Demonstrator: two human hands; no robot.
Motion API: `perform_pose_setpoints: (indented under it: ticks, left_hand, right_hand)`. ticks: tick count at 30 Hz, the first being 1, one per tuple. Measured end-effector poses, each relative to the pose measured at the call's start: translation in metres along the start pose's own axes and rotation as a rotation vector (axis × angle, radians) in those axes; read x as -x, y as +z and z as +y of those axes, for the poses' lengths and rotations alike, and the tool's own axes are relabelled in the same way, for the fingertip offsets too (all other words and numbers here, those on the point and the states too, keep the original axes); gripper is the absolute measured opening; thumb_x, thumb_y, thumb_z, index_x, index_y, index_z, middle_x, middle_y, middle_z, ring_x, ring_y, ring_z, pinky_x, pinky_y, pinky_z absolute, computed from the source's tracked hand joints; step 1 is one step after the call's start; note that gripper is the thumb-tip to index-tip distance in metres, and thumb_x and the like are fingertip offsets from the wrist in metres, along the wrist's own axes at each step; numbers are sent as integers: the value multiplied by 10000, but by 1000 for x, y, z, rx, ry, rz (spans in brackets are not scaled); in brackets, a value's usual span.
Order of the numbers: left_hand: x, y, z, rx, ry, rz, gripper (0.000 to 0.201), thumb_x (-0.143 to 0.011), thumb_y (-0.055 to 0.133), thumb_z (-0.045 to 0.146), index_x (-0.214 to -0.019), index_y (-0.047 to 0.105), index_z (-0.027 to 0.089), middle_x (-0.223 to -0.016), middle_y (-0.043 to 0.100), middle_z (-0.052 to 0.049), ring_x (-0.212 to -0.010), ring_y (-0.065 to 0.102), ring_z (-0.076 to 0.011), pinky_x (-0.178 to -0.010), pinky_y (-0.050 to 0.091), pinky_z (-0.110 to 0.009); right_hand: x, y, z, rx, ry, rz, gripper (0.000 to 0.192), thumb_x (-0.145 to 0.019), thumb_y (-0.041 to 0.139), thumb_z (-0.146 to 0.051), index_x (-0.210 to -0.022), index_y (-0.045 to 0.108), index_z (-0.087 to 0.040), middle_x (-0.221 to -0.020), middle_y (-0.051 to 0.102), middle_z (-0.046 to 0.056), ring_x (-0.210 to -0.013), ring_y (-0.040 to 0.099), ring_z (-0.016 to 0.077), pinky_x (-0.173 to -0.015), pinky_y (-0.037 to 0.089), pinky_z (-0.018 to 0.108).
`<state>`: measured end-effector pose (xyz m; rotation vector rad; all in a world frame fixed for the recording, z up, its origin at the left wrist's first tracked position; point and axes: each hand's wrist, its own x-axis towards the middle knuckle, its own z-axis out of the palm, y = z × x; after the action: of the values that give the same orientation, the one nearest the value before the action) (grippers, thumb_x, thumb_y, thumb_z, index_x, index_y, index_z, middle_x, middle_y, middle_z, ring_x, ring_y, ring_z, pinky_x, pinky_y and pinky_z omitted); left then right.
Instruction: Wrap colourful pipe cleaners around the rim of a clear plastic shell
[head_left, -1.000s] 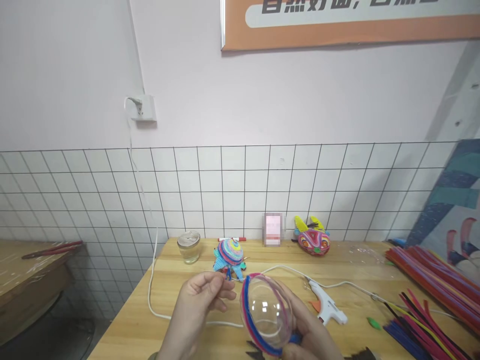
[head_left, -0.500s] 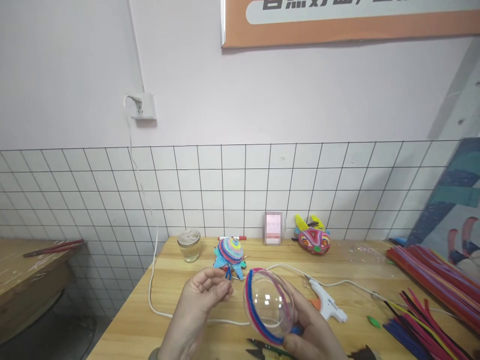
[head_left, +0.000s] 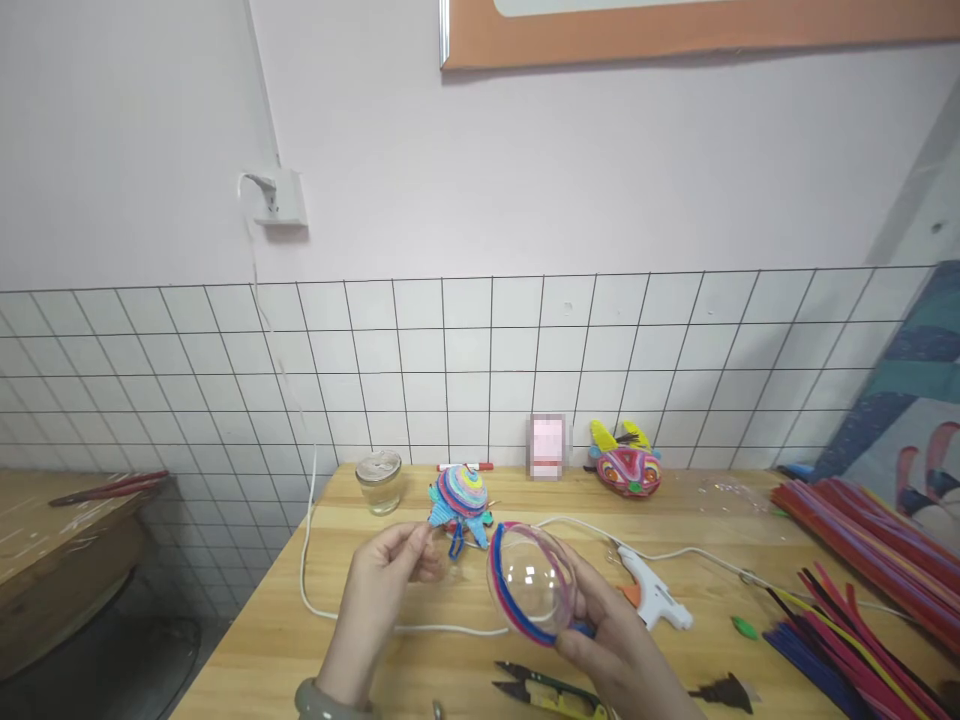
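My right hand [head_left: 615, 645] holds a clear plastic half-sphere [head_left: 531, 582] from below; pink and blue pipe cleaners run around its rim. My left hand [head_left: 379, 605] is raised just left of it, fingertips pinched together near the rim; whether they hold a thin strand I cannot tell. Small black and yellow scissors [head_left: 547, 690] lie on the wooden table [head_left: 352, 560] below the hands.
A white glue gun [head_left: 652, 598] with its cord lies right of the sphere. Behind are a glass jar [head_left: 379, 481], a colourful pipe-cleaner turtle [head_left: 459, 500] and a painted mask [head_left: 626, 465]. Bundles of pipe cleaners [head_left: 862, 560] fill the right side. Another table stands far left.
The view has tilted down, bringing the scissors into sight. My left hand has opened slightly and lifted; the half-sphere stays in my right hand.
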<state>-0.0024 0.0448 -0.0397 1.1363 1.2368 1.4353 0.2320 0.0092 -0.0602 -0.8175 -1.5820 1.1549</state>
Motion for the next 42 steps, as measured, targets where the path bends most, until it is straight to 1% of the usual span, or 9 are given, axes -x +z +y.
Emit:
perform_pose_setpoints:
  ticks: [3, 6, 15, 21, 28, 31, 35, 38, 42]
  left_hand:
    - [-6, -7, -5, -60, 41, 62, 225, -748, 636, 406, -704, 642, 186, -508, 657, 2, -493, 597, -169, -505, 477, -270]
    - [-10, -11, -5, -130, 84, 125, 145, -636, 725, 302, -706, 648, 200, -642, 705, -17, -663, 647, -201, -619, 492, -281]
    - [4, 3, 2, -208, 79, 66, 292, -716, 690, 402, -522, 637, 191, -367, 520, 45, -407, 475, -128, -468, 379, -233]
    - [8, 13, 12, -23, 20, -54, 292, -587, 765, 375, -798, 739, 176, -806, 781, -88, -723, 702, -232, -672, 532, -312]
    - [17, 18, 16, 20, -33, -80, 358, -624, 778, 417, -437, 631, 149, -280, 506, 29, -287, 417, -80, -353, 318, -200]
    - [21, 20, 18, 75, -24, -87, 284, -618, 793, 426, -698, 731, 161, -462, 645, 8, -447, 567, -123, -449, 420, -204]
    - [30, 26, 21, 368, -235, -349, 444, -791, 656, 429, -1177, 638, 210, -1034, 739, -104, -956, 668, -249, -769, 519, -335]
    - [37, 31, 19, 555, -395, -544, 336, -903, 514, 345, -1139, 667, 161, -1041, 740, -137, -963, 679, -265, -808, 513, -370]
    - [40, 36, 17, 654, -468, -602, 345, -946, 422, 288, -1107, 688, 138, -940, 768, -137, -906, 706, -266, -816, 516, -395]
  right_hand:
    - [-3, 2, 1, -173, 34, -16, 692, -744, 707, -476, -1358, 442, -300, -1259, 626, 63, -1023, 629, 239, -812, 501, 305]
    - [-3, 2, 5, -181, 38, -26, 740, -751, 701, -472, -1390, 391, -268, -1103, 695, 68, -912, 656, 228, -782, 504, 303]
    - [4, -2, 29, 342, -41, 16, 814, -731, 696, -313, -1434, 300, -202, -703, 705, 0, -722, 677, 243, -703, 529, 294]
    - [5, 5, 41, 667, -191, 128, 874, -668, 711, -229, -1419, 265, -262, -749, 743, -18, -621, 685, 219, -616, 538, 291]
    - [4, 11, 36, 755, -215, 115, 969, -576, 699, -113, -1384, 200, -301, -722, 756, -48, -591, 703, 206, -558, 532, 260]
    - [4, 13, 31, 793, -226, 113, 1007, -550, 685, -81, -1382, 172, -322, -672, 740, -80, -535, 682, 183, -528, 524, 232]
    - [3, 12, 33, 815, -265, 123, 997, -547, 696, -109, -1386, 188, -292, -623, 715, -83, -489, 658, 178, -475, 501, 220]
    - [3, 11, 41, 814, -292, 170, 952, -567, 708, -170, -1381, 226, -275, -618, 716, -69, -501, 679, 204, -486, 514, 250]
    - [4, 10, 46, 813, -314, 215, 922, -603, 744, -281, -1377, 244, -258, -616, 716, -44, -483, 681, 234, -475, 519, 284]
